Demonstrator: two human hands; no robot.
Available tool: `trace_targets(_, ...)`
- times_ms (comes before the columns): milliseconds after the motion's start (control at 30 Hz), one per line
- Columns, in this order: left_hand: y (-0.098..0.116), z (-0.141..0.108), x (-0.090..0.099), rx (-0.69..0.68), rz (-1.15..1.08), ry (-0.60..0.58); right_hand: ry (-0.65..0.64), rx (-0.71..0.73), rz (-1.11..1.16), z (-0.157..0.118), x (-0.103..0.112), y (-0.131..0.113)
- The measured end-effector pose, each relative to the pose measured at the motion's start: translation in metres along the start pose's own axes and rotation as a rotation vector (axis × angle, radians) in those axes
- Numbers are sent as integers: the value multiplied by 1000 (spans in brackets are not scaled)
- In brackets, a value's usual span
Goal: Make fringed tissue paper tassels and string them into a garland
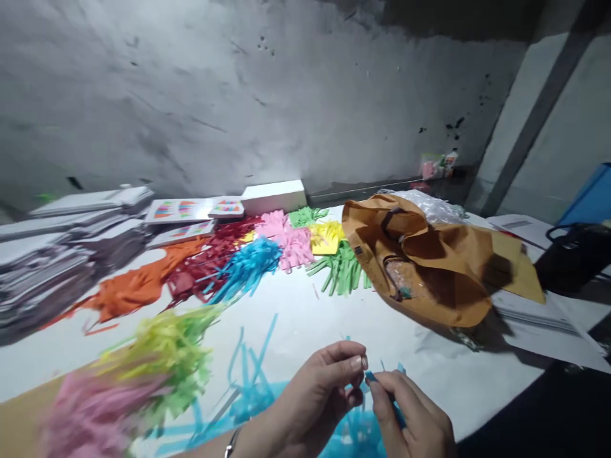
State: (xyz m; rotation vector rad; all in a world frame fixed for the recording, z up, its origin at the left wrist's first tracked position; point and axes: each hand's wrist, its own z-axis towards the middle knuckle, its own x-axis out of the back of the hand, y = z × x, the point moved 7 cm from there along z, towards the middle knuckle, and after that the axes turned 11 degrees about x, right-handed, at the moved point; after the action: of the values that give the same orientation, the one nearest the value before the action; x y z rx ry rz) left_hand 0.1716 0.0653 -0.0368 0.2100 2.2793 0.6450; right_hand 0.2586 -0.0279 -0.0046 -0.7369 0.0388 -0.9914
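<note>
Near the bottom centre, my left hand (317, 394) has its thumb and index finger pressed together. What it pinches, if anything, is too small to make out. Close beside it on the right, my right hand (413, 413) is closed on a blue paper strip (398, 413), whose end shows at the thumb and forefinger. The fingertips of both hands nearly meet. Light blue fringed paper (255, 394) lies on the white table (305, 318) under and around my hands. Yellow-green fringe (167, 346) and blurred pink fringe (95, 413) are at the lower left.
Orange (131, 286), dark red, blue (248, 264), pink and green fringes lie further back. Stacked papers (38, 273) stand at the left, beside printed cards (179, 210) and a white box (273, 197). A brown fabric bag (429, 273) sits right, near a black bag (577, 257).
</note>
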Motion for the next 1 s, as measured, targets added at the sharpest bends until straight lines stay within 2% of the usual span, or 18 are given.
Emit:
trace_targets(100, -10, -22, 22, -49, -125, 6, -42, 71, -37, -6, -21, -21)
trace_targets(233, -16, -45, 51, -185, -219, 27, -117, 188, -96, -16, -43, -46)
trace_targets(400, -18, -62, 87, -394, -136, 95, -189, 349, -188, -21, -61, -78)
trace_targets(500, -17, -72, 101, -484, -41, 101, -286, 289, -49, -21, -73, -87)
trace_targets(567, -13, -83, 108, -518, 50, 120, -347, 198, 62, -23, -81, -89)
trace_targets(633, -5, -97, 113, -561, 179, 158, -353, 144, 115, -25, -86, -91)
trace_targets(733, 12, -122, 115, -655, 466, 228, -336, 141, 140, -30, -92, -96)
trace_targets(800, 21, -137, 114, -694, 684, 248, -380, 142, 161, -35, -98, -98)
trace_targets(900, 28, -150, 113, -682, 912, 225, -473, 142, 176, -40, -107, -101)
trace_targets(1000, 31, -159, 114, -697, 1066, 260, -484, 179, 138, -42, -111, -105)
